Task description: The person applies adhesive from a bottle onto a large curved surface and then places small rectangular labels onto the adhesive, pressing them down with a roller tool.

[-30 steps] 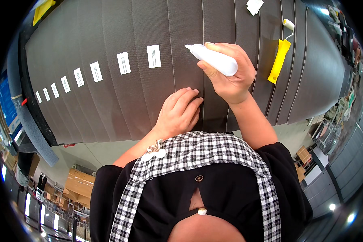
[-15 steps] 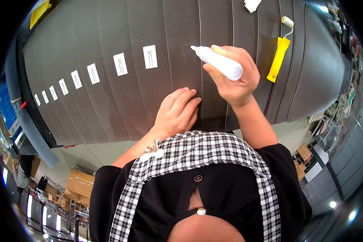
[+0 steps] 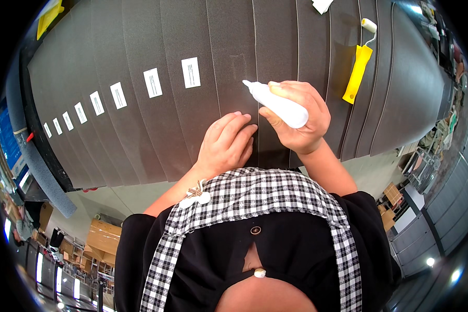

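My right hand (image 3: 304, 117) is closed around a white squeeze bottle (image 3: 283, 105) with a narrow nozzle. The nozzle tip points left, at or just above a dark brown textured sheet (image 3: 234, 31). A faint rectangular line (image 3: 237, 55) shows on that sheet beside the tip. Flat on the near part of the sheets lies my left hand (image 3: 226, 140), its fingers loosely bent and holding nothing. Left of the bottle, a white printed label (image 3: 191, 72) sits on the neighbouring sheet, and several more labels (image 3: 152, 83) run in a row to the left.
Overlapping brown sheets form strips across the table. A small paint roller with a yellow handle (image 3: 357, 75) lies to the right. White labels (image 3: 322, 5) are at the far edge, a yellow object (image 3: 50, 20) at the far left. A grey foam tube (image 3: 44, 174) runs along the left edge.
My right hand has drawn the bottle toward me, its nozzle moving down beside the faint line, which now shows more of a rectangle. The left hand has stayed in place.
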The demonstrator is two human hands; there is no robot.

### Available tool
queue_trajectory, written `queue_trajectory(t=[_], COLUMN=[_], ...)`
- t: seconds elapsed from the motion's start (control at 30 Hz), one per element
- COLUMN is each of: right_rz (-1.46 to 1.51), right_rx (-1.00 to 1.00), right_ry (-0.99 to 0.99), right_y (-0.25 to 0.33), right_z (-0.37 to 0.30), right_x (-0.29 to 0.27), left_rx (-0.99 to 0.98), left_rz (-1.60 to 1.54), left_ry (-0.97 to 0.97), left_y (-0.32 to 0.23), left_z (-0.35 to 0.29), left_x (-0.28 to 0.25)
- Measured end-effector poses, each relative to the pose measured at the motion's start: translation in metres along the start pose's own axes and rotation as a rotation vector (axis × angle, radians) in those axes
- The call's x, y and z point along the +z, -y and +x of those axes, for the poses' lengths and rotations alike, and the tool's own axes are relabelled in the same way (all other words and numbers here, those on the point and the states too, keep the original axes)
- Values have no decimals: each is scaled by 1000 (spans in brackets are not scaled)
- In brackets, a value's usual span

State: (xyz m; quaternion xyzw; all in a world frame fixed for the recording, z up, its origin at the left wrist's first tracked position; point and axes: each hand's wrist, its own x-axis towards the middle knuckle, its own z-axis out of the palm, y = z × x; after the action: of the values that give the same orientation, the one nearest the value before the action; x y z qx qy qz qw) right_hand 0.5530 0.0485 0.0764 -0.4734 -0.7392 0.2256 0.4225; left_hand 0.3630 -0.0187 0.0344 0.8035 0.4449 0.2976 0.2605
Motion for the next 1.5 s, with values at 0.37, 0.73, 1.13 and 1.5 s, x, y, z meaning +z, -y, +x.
queue_trajectory(t=[0.37,0.73,1.13,1.5], right_rz=[-4,15,20,18], right_rx=[-4,-45,-28,-61], right_ry=[-48,-46,-37,-71], right_y=[-6,-15,-10,-19], right_z=[3,20,18,31], right_x=[3,9,3,7], left_rx=[13,13,7,15], left_rz=[-15,-15,-19,-23], left_ry=[-12,-11,-5,-23], left_y=[0,-2,-2,-3], left_z=[1,3,-1,1], left_x=[1,-1,-1,0])
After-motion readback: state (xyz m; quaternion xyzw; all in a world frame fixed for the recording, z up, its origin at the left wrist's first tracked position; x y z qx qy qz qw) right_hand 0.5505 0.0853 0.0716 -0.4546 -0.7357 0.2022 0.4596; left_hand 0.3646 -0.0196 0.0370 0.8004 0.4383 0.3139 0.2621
